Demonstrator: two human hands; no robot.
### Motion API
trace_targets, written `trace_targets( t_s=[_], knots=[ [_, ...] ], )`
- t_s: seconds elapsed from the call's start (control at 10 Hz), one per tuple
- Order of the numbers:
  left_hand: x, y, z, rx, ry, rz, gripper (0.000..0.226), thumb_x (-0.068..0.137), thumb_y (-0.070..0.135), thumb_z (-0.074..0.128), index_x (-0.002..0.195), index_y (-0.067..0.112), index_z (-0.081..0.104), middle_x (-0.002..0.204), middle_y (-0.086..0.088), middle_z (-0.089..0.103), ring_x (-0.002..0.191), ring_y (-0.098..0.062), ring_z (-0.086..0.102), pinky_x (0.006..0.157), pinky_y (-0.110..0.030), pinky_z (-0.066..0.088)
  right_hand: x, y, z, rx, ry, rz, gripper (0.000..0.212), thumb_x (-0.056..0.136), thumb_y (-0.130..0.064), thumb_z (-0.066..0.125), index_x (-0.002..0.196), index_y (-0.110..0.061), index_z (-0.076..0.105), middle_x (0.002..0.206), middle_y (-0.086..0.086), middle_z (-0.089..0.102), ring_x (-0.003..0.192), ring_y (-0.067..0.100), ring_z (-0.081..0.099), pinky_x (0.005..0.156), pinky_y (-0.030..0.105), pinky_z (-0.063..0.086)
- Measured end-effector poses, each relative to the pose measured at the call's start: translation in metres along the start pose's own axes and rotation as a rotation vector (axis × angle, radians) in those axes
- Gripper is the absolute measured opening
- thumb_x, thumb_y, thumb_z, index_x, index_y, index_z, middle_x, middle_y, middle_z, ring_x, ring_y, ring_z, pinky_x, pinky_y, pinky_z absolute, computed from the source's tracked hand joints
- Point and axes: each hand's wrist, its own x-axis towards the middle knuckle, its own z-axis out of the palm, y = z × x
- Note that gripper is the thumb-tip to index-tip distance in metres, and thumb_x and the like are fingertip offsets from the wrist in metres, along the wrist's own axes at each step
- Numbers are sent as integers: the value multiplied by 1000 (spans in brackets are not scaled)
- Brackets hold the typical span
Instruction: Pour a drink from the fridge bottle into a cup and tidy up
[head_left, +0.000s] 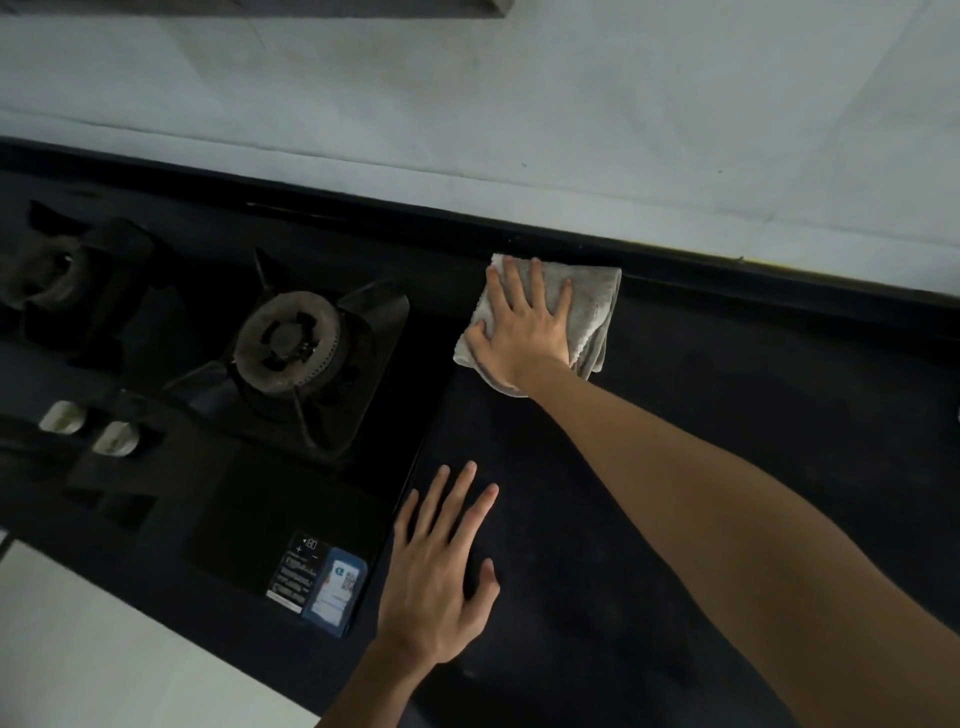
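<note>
1. Dark countertop (727, 415) runs below the pale wall (519, 104).
2. Black gas hob (249, 499) sits at its left.
3. Grey cloth (597, 306) lies by the back edge, beside the hob.
4. Right hand (522, 332) presses it, fingers straight.
5. Left hand (441, 587) spreads open over the counter, empty.

Matt dark countertop (675, 467), soft grey cloth (592, 306).

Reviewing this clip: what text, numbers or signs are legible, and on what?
"180", with "+" and "-" beneath: black label on the near corner of the black glass gas hob.
Rest of that label: too blurred to read.
Blue and white sticker with QR code beside it: print too small.
</note>
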Motion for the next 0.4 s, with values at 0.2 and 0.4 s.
trace_targets(
  t_s=[0.2, 0.4],
  knots=[
    [0, -1, -1, 5, 2, -2, 74, 84, 36, 47, 155, 32, 26, 167, 9, 10, 155, -15, 3, 123, -45, 9, -5, 4, -1, -13, -33, -23, 72, 97, -53, 16, 158, -18, 0, 166, 5, -9, 151, 30, -14, 116, 64, -7],
    [-4, -1, -2, 35, 27, 3, 74, 85, 38, 44, 156, 32, 24, 167, 9, 8, 155, -14, 2, 125, -44, 11, -67, 32, -25, -129, -63, -51, 72, 95, -56, 19, 154, -14, 18, 159, 11, 19, 148, 31, 13, 117, 64, 3]
  ],
)
